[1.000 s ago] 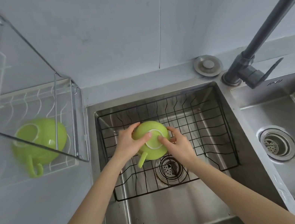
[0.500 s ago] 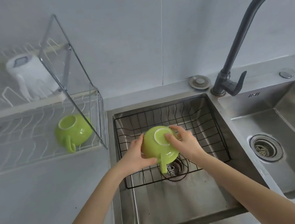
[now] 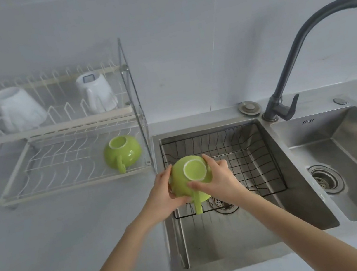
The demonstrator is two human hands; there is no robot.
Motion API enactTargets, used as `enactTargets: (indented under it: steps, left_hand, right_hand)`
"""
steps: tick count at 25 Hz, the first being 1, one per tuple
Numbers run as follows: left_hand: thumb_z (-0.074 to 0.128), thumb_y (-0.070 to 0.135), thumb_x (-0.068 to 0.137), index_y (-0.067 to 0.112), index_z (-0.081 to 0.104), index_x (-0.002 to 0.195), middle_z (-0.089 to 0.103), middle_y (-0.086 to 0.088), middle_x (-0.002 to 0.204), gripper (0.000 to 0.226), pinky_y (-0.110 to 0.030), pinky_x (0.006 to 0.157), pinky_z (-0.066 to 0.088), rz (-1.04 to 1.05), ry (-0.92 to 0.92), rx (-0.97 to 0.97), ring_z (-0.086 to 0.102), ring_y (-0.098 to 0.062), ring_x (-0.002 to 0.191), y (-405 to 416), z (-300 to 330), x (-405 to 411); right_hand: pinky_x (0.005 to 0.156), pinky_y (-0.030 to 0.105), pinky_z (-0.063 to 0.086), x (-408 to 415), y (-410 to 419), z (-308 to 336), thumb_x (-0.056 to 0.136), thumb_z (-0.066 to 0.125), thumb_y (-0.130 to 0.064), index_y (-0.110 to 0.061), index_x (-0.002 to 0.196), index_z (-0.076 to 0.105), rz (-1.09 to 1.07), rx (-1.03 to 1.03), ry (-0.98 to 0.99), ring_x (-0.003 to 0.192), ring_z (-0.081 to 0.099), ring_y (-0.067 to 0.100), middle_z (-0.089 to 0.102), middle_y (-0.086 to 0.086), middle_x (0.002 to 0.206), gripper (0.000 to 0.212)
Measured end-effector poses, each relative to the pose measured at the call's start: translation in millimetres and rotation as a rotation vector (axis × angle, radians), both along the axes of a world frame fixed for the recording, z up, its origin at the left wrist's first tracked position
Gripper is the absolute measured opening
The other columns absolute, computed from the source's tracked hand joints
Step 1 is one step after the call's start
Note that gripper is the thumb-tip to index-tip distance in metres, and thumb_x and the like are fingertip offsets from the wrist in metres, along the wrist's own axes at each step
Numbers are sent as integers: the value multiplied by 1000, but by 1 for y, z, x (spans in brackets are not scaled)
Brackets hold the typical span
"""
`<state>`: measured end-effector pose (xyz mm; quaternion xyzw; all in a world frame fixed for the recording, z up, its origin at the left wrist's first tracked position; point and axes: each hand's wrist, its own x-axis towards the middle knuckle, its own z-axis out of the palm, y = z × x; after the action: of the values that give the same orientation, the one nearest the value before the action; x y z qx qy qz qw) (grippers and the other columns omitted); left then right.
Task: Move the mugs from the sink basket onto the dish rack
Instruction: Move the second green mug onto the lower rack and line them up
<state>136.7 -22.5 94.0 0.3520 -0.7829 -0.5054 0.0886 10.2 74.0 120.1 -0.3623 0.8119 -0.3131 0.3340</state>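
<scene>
Two green mugs (image 3: pixel 191 178) (image 3: pixel 123 152), two white mugs (image 3: pixel 17 108) (image 3: pixel 98 93), one held by both hands (image 3: pixel 162 193) (image 3: pixel 220 179).

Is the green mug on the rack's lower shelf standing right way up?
No. The green mug on the rack rests upside down, its base ring facing up and its handle toward the camera.

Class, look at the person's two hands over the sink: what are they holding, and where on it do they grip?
An upside-down green ceramic mug, clasped by left hand and right hand around its body, not the handle.

green mug (image 3: pixel 190 181) inverted, held above sink basket (image 3: pixel 246 147)
</scene>
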Motion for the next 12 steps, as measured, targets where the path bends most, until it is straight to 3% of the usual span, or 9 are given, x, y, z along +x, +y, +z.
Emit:
enactTargets:
  steps: [5, 9, 12]
  left_hand:
    - [77, 10, 69, 15, 25, 141, 34, -4, 134, 89, -11, 65, 52, 55, 30, -63, 48, -16, 96, -21, 8, 58]
    - [78, 13, 68, 15, 27, 140, 37, -3, 133, 88, -17, 73, 48, 71, 36, -144, 51, -16, 93, -40, 11, 104]
    - [78, 15, 68, 15, 28, 140, 39, -4, 134, 87, -19, 76, 49, 91, 49, -164, 53, -15, 93, -55, 13, 134]
  right_hand:
    - [110, 38, 33, 57, -24, 5, 76, 70, -40, -24, 145, 17, 4, -47, -2, 130, 34, 30, 31, 13, 136, 89]
    - [99, 25, 33, 101, -44, 10, 77, 70, -35, -21, 143, 24, 31, -104, 32, 127, 39, 26, 35, 13, 134, 81]
    - [94, 22, 32, 128, -62, 12, 77, 70, -38, -22, 145, 20, 54, -101, 51, 127, 40, 25, 34, 12, 136, 85]
